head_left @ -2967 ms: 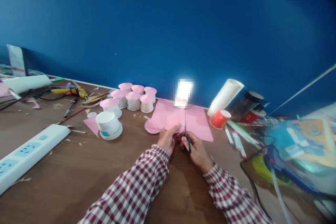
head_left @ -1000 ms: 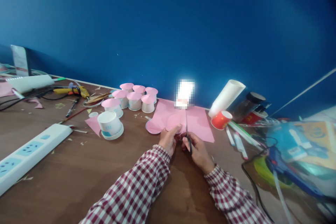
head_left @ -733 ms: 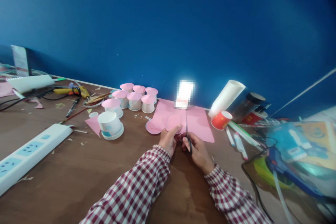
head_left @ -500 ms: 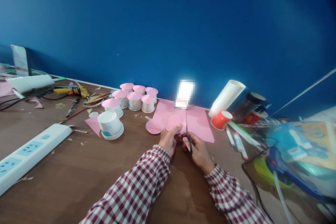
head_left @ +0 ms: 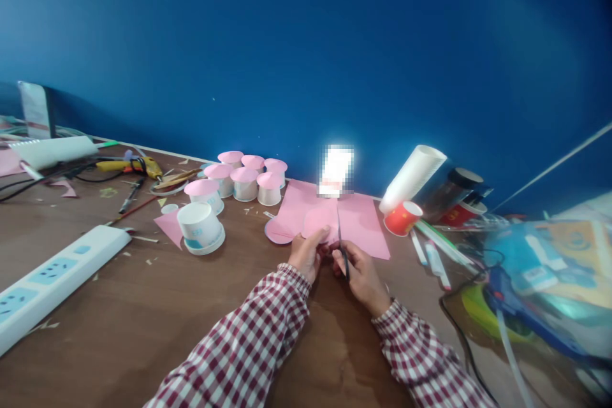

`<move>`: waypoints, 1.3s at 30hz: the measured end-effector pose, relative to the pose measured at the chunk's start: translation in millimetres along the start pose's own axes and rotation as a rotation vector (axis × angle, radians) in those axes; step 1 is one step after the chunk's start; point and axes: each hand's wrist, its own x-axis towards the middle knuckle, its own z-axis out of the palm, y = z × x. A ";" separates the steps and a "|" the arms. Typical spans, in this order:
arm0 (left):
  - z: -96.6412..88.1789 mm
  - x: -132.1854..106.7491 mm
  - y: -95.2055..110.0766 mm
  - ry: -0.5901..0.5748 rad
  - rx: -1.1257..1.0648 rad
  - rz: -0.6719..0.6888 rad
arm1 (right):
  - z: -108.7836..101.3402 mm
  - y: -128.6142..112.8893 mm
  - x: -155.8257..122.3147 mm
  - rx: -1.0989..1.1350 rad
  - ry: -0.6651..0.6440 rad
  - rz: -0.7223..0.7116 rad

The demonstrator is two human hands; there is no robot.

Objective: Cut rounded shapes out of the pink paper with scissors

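Note:
Between thumb and fingers, my left hand [head_left: 308,253] pinches a rounded piece of pink paper [head_left: 319,219]. My right hand [head_left: 361,271] is closed on the dark handles of a pair of scissors [head_left: 343,261], whose blades point away from me along the right side of the piece. Both hands are close together, nearly touching. Under and behind them lie pink paper sheets [head_left: 366,229] against the wall. Another rounded pink paper piece [head_left: 277,231] rests on the table left of my left hand. Exactly where the blades meet the paper is hard to make out.
Several paper cups with pink cone tops [head_left: 245,183] stand at the back left, near an upside-down white cup [head_left: 197,228]. A power strip [head_left: 62,280] lies at left, beyond it a yellow glue gun [head_left: 129,166]. Right are a red cup [head_left: 403,218], stacked white cups [head_left: 415,177] and a blue glue gun [head_left: 507,303].
The rounded pink piece in my left hand has shifted a little and shows a different outline. Both hands keep almost the same place and grip.

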 end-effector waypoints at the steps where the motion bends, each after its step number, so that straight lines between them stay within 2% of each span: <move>1: -0.4 0.5 -0.3 0.000 0.000 0.002 | 0.1 0.0 -0.3 0.004 0.000 0.002; 17: 0.9 -1.3 0.1 -0.001 0.053 0.008 | 1.1 1.7 0.7 0.012 0.021 0.030; 39: 1.8 -1.4 0.9 -0.003 0.023 0.004 | -0.7 1.6 -0.9 -0.005 0.023 0.022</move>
